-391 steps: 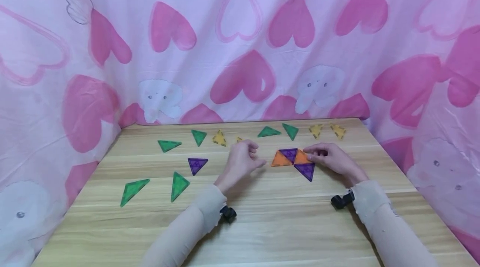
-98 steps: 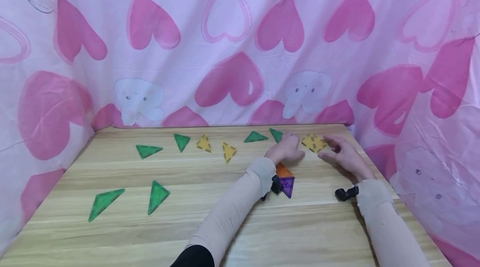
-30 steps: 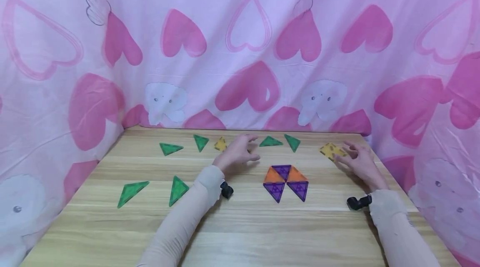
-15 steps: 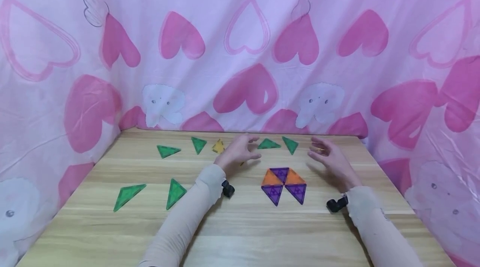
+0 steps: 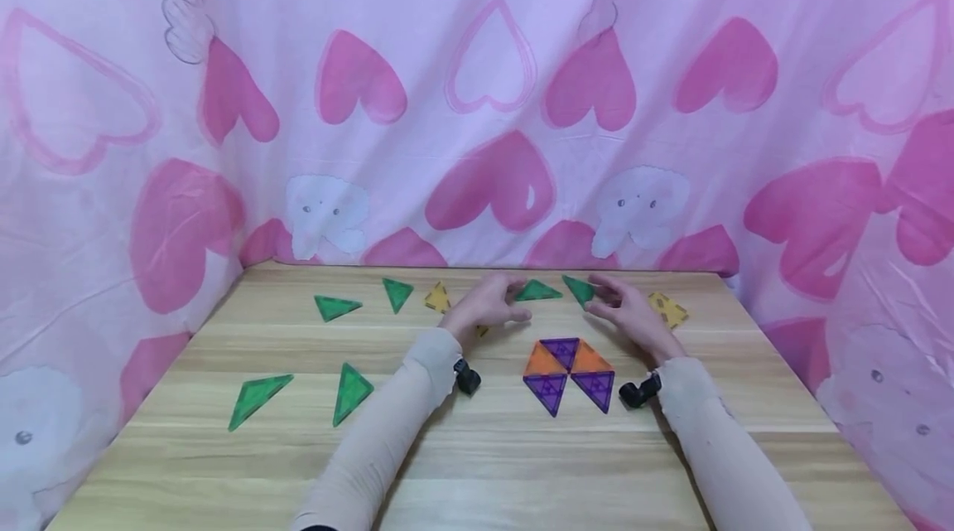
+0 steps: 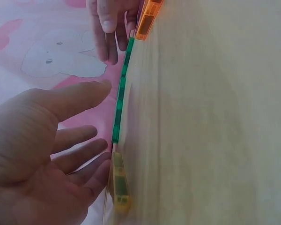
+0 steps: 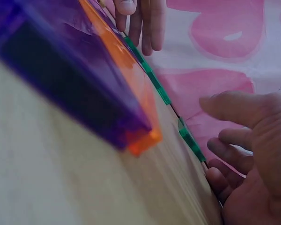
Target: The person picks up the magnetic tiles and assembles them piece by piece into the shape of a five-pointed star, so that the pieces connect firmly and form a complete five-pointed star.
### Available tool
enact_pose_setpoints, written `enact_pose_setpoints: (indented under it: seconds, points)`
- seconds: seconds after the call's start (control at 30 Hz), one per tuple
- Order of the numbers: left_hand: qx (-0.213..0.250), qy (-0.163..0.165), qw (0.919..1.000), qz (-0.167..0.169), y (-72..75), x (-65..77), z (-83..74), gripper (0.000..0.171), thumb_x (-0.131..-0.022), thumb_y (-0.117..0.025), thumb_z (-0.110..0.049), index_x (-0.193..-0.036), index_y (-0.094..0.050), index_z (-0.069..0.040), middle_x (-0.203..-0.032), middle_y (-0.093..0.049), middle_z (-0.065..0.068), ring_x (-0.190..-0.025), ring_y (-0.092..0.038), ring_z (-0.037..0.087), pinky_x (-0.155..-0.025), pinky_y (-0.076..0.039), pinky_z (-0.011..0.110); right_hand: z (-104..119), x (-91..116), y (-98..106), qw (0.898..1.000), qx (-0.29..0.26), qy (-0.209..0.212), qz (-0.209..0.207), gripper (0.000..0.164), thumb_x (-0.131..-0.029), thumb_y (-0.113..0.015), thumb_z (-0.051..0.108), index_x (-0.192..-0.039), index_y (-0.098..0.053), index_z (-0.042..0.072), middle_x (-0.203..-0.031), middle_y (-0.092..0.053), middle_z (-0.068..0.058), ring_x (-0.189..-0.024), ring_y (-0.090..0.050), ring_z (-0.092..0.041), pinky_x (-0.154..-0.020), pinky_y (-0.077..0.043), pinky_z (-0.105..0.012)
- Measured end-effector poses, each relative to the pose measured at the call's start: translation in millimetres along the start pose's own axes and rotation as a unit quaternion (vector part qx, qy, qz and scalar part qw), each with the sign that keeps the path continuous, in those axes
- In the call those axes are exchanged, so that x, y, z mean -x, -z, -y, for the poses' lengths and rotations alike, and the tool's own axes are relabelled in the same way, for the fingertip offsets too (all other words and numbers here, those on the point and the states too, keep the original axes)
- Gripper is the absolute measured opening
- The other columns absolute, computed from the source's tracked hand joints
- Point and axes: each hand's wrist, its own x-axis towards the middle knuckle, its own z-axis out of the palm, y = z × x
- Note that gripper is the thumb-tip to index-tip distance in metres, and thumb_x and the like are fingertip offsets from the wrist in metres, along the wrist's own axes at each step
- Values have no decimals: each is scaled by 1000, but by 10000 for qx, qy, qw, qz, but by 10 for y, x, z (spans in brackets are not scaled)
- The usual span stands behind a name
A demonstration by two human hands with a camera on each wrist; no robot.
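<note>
From the head, two green tiles lie flat at the bench's [image 5: 477, 465] far side, between the person's hands. The left green tile [image 5: 538, 292] has its long axis running left to right, apex pointing to the curtain [image 5: 492, 142]; the right green tile [image 5: 577, 289] slants from back left to near right, narrow end pointing nearward. The left hand [image 5: 488, 305] is beside the first, the right hand [image 5: 629, 311] at the second, partly covering it; whether it touches, I cannot tell. Nearer lies a fan of purple and orange tiles [image 5: 570, 372]. From the left wrist, the left palm shows, which the head view hides: thumb wide of the fingers, holding nothing visible. Green edges appear side-on in a line, a yellow tile [image 6: 121, 183] beside the fingertips. From the right wrist, two green edges show a gap between them; the right thumb stands wide of loosely bent fingers, and a purple tile looms close.
</note>
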Motion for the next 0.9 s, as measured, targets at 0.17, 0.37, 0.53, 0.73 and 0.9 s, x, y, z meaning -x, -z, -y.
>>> enact_pose_setpoints:
  seconds: [0.17, 0.37, 0.53, 0.73, 0.9]
  points:
    - [-262, -103, 9996, 53, -24, -7, -17, 68, -100, -88, -28, -158, -61, -6, -150, -70, 10, -87, -64, 18, -102, -57, 37, -5, -12, -5, 9995, 252, -72, 169, 74, -109, -75, 31, -171, -42, 7, -165, -51, -27, -146, -53, -50, -123, -40, -70]
    - [-196, -169, 9996, 95, -55, -23, -61, 57, -101, -86, -24, -151, -68, -4, -148, -70, 12, -117, -69, 19, -109, -58, 38, 14, 7, 15, 9981, 541, -169, 222, 64, -114, -67, 28, -168, -45, 3, -172, -41, -27, -152, -47, -52, -125, -37, -70]
    - [-187, -98, 9996, 159, -63, -43, -90, 53, -99, -88, -18, -147, -71, -3, -136, -76, 12, -115, -75, 21, -101, -62, 33, 20, 10, 10, 9973, 634, -340, 128, 62, -112, -70, 25, -166, -49, 5, -163, -53, -25, -140, -57, -45, -119, -46, -63]
    - [143, -95, 9998, 92, -62, -52, -95, 63, -91, -92, -2, -149, -68, 0, -128, -78, 15, -89, -72, 13, -77, -62, 25, 43, 21, 3, 9969, 620, -493, 21, 66, -105, -81, 34, -160, -56, 7, -149, -61, -22, -127, -60, -37, -106, -50, -52]
    - [-33, 73, 10000, 5, -52, -31, -82, 42, -91, -92, -8, -127, -73, 5, -92, -67, 6, -71, -55, 10, -64, -48, 23, 53, 26, -21, 9968, 494, -628, -35, 66, -101, -86, 37, -153, -60, 6, -146, -61, -21, -126, -59, -36, -106, -49, -51]
